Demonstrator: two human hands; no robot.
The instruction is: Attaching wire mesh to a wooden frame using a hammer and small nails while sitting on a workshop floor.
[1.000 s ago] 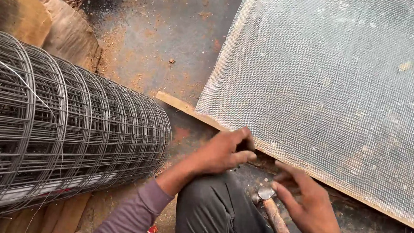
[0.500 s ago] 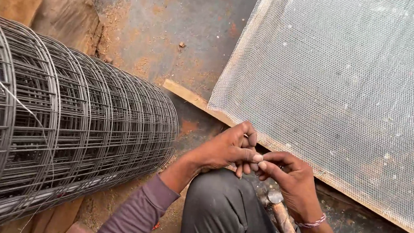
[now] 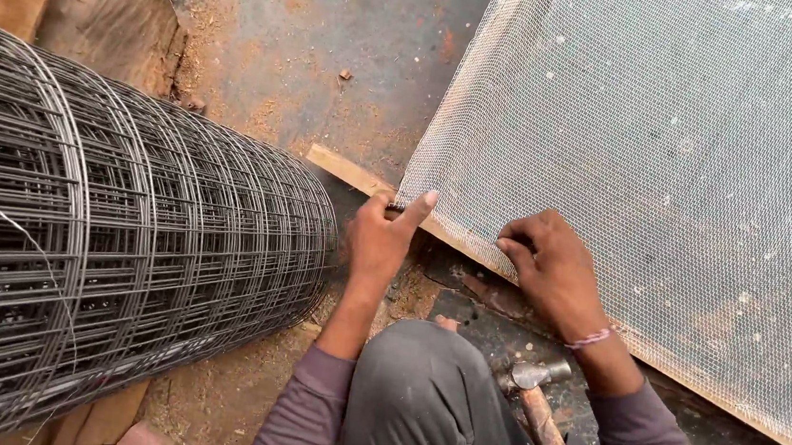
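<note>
A sheet of fine wire mesh lies over a wooden frame on the ground. My left hand pinches the mesh's near left corner, thumb up against the edge. My right hand presses its fingertips on the same lower edge a little to the right, a thread band on the wrist. A hammer with a rusty wooden handle lies beside my knee, below the right wrist, held by neither hand.
A big roll of dark welded wire grid lies on its side at the left, close to my left forearm. Sawdust covers the ground behind it. Wood offcuts sit at the bottom left.
The right hand has let go of the hammer, which now lies by my knee. Both hands have moved up onto the mesh edge and spread apart.
</note>
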